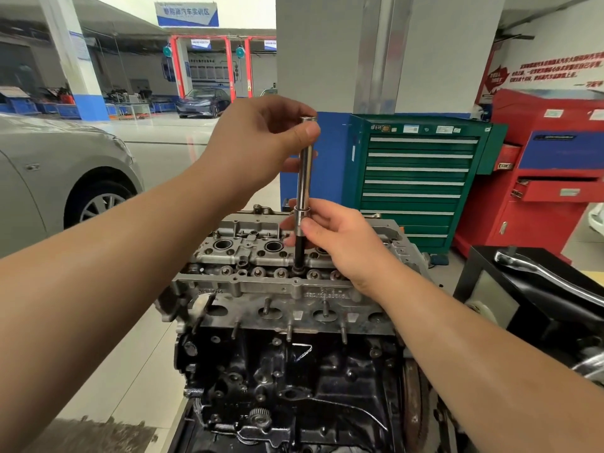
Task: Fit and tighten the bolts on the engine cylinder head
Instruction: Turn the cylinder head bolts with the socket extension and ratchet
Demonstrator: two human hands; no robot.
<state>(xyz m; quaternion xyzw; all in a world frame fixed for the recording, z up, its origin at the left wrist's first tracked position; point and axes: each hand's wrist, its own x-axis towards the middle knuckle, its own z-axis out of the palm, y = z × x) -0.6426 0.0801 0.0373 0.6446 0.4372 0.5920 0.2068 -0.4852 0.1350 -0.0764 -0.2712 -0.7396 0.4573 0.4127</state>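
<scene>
A grey aluminium cylinder head (268, 289) sits on a black engine block (287, 380) in the middle of the view. A long chrome extension bar (306, 171) stands upright over it, with a dark bolt shank (299, 253) below its socket going down into a hole in the head. My left hand (261, 138) pinches the bar's top end between thumb and fingers. Lower down, my right hand (330, 237) pinches the socket end just above the head. The bolt's lower part is hidden in the hole.
A green drawer tool cabinet (418, 181) stands behind the engine, with a red tool cabinet (549, 178) to its right. A black stand (510, 289) with a chrome ratchet handle (542, 273) is at the right. A silver car (58, 168) is parked at the left.
</scene>
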